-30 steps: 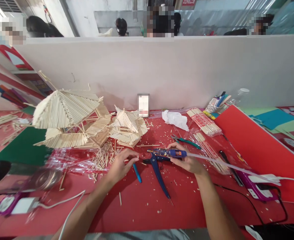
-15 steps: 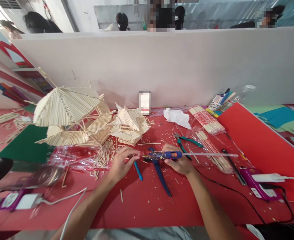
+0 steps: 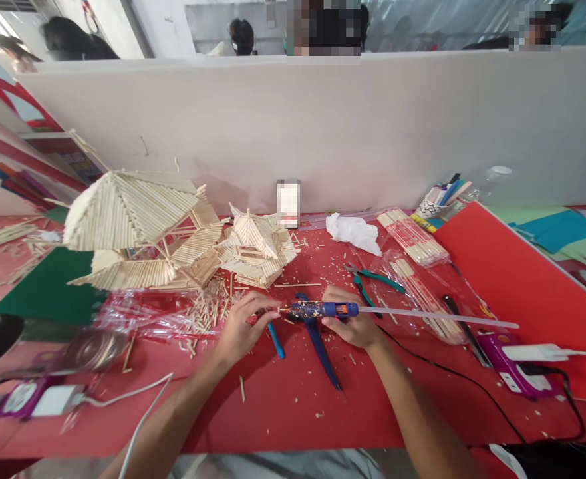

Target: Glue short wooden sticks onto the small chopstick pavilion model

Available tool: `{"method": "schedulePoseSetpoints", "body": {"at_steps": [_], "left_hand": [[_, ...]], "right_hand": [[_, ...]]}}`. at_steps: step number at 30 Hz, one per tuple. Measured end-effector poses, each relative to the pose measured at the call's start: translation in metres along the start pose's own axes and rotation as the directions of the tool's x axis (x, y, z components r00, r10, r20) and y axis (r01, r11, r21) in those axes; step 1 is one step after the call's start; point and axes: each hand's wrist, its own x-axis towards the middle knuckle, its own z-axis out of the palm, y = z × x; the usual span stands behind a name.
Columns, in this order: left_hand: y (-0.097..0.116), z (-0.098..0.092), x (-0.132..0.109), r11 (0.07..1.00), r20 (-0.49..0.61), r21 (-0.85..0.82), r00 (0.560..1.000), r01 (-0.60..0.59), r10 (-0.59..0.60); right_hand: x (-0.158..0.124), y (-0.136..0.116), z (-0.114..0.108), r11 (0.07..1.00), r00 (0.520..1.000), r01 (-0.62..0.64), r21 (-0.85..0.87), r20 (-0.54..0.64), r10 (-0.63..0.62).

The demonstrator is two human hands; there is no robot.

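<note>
My right hand (image 3: 350, 326) is wrapped round a blue hot glue gun (image 3: 330, 310), held level with its nozzle to the left. A long translucent glue stick (image 3: 437, 317) juts from its back. My left hand (image 3: 247, 324) is closed in a pinch right at the nozzle tip; whatever small piece is between its fingertips is too hidden to make out. Below the gun lies a dark blue curved tool handle (image 3: 322, 352), and a light blue pen-like tool (image 3: 275, 340) rests beside my left fingers. Beyond stand a small stick-built pavilion model (image 3: 255, 246) and a larger one (image 3: 128, 219).
Loose cut sticks (image 3: 207, 309) and crinkled plastic wrap lie left. Green-handled pliers (image 3: 380, 279), packs of wooden sticks (image 3: 412, 236), crumpled white tissue (image 3: 353, 233) and a purple power strip (image 3: 512, 366) lie right. A phone (image 3: 289, 203) leans on the white partition (image 3: 322, 126).
The glue gun has shifted slightly left, its nozzle now at my left fingertips. The glue stick behind it shows longer and tilts down to the right. The view has moved slightly.
</note>
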Motion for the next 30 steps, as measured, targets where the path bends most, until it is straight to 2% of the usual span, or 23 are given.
{"method": "schedulePoseSetpoints", "body": {"at_steps": [8, 12, 15, 18, 21, 24, 28, 30], "left_hand": [[0.000, -0.001, -0.001, 0.999, 0.021, 0.040, 0.999, -0.026, 0.026], [0.001, -0.002, -0.001, 0.998, 0.016, 0.054, 1.000, -0.017, 0.017], [0.001, -0.003, -0.001, 0.996, 0.005, 0.082, 1.000, -0.024, 0.024], [0.000, -0.006, -0.001, 0.983, 0.027, 0.158, 0.996, -0.090, 0.086], [0.001, -0.011, -0.002, 0.915, 0.134, 0.288, 0.958, -0.282, 0.253], [0.005, -0.016, -0.002, 0.796, 0.256, 0.373, 0.878, -0.477, 0.405], [0.011, -0.021, -0.002, 0.742, 0.332, 0.365, 0.823, -0.562, 0.460], [0.012, -0.023, -0.002, 0.748, 0.354, 0.346, 0.817, -0.567, 0.456]], "right_hand": [[0.000, 0.002, 0.000, 0.992, 1.000, -0.004, 0.124, -0.029, 0.008], [0.000, 0.001, 0.001, 0.993, 1.000, -0.016, 0.117, -0.006, 0.016], [0.003, 0.000, 0.003, 0.993, 0.999, -0.007, 0.115, -0.047, 0.013], [0.009, -0.003, 0.008, 0.990, 0.990, -0.061, 0.125, -0.117, 0.076], [0.019, -0.005, 0.015, 0.979, 0.969, -0.153, 0.134, -0.175, 0.176], [0.029, -0.004, 0.021, 0.972, 0.955, -0.206, 0.114, -0.193, 0.225], [0.034, -0.002, 0.026, 0.966, 0.949, -0.233, 0.112, -0.192, 0.251], [0.034, -0.001, 0.028, 0.965, 0.945, -0.240, 0.108, -0.201, 0.258]]}}
